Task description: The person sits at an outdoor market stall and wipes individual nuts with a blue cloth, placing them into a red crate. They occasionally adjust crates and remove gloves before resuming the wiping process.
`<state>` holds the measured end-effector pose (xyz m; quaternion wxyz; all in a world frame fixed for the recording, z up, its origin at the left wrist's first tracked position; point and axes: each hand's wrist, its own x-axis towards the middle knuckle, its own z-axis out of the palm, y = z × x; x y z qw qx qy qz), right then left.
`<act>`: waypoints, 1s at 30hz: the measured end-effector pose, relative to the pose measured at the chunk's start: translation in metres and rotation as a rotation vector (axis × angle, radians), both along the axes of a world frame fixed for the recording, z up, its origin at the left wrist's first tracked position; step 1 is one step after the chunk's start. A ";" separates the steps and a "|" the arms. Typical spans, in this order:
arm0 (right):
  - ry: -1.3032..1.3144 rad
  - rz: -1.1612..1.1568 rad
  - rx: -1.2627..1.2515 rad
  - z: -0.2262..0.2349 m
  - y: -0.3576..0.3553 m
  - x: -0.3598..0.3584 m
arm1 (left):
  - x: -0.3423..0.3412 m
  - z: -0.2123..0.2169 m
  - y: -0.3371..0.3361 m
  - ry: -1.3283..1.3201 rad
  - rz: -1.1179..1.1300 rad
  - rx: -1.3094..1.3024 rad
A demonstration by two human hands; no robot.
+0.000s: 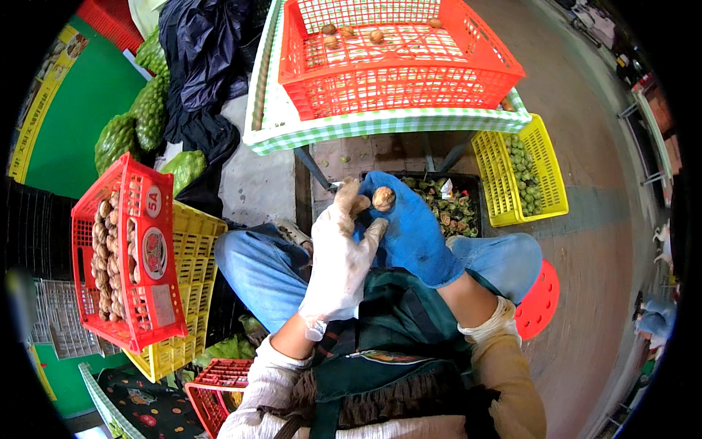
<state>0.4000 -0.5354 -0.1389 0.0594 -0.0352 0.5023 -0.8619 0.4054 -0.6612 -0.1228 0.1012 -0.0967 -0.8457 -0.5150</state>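
My right hand [413,230], in a blue glove, is closed around a brown walnut [382,198] that shows at the thumb side of the glove. Close beside it, my left hand [340,252] wears a white glove. Its fingers are curled, and a small shiny bit [335,186] shows at the fingertips; what it belongs to is hidden. Both hands are over my lap, in front of the table. Beyond them on the floor is a dark tray [479,192] holding green and brown husk scraps.
A red basket [402,84] with several walnuts sits on a table with a green checked cloth [329,133]. At right stand a yellow crate [504,201] of green fruits and a red stool [540,300]. A red basket of walnuts [164,249] rests on yellow crates [194,285] at left.
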 end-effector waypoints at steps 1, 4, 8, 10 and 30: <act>-0.075 0.006 -0.059 0.002 0.007 0.001 | 0.000 -0.006 -0.002 0.044 0.006 0.036; 0.170 -0.043 0.269 0.002 0.007 -0.006 | -0.005 -0.011 -0.007 0.110 -0.010 0.024; 0.428 -0.192 0.751 -0.005 0.007 -0.005 | -0.024 -0.011 -0.007 0.146 -0.062 -0.159; 0.513 -0.203 0.929 0.003 0.001 -0.013 | -0.036 -0.026 -0.008 -0.023 -0.121 -0.036; 1.020 0.383 1.093 -0.120 0.030 -0.006 | -0.053 -0.032 -0.040 -0.257 0.048 0.905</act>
